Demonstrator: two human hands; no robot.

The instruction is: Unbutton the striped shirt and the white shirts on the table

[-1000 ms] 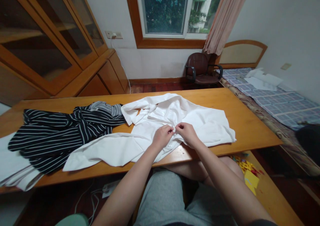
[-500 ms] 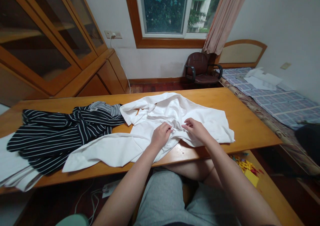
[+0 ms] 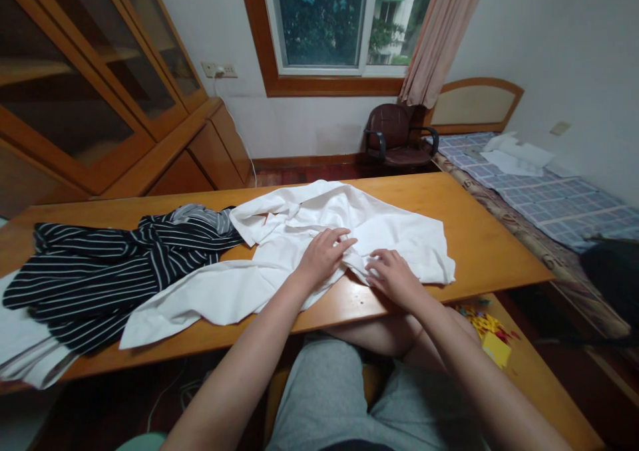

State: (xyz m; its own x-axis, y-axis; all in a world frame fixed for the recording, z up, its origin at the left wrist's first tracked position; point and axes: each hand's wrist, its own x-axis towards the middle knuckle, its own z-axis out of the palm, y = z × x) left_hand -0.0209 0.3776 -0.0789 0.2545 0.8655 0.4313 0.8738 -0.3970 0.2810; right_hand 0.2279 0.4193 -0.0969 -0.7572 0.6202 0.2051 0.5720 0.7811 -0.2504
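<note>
A crumpled white shirt [image 3: 399, 235] lies spread across the middle of a wooden table [image 3: 489, 238]. My left hand [image 3: 324, 255] rests flat on the shirt's middle, fingers stretched out toward the right. My right hand [image 3: 394, 275] sits just to the right of it at the shirt's near edge, fingers curled and pinching a fold of the white cloth. A black garment with white stripes [image 3: 100, 265] lies bunched to the left, partly under one white sleeve [image 3: 200, 298].
More white cloth [image 3: 20, 351] hangs at the table's left end. A brown armchair [image 3: 394, 135] stands under the window. A bed [image 3: 549, 198] with a checked cover runs along the right wall. Wooden glass-door cabinets [image 3: 100, 85] fill the left. Colourful items [image 3: 486, 334] lie on the floor.
My hands were pinching together at one spot on the shirt. They have parted: the left now lies flat on the cloth, the right has dropped to the near edge.
</note>
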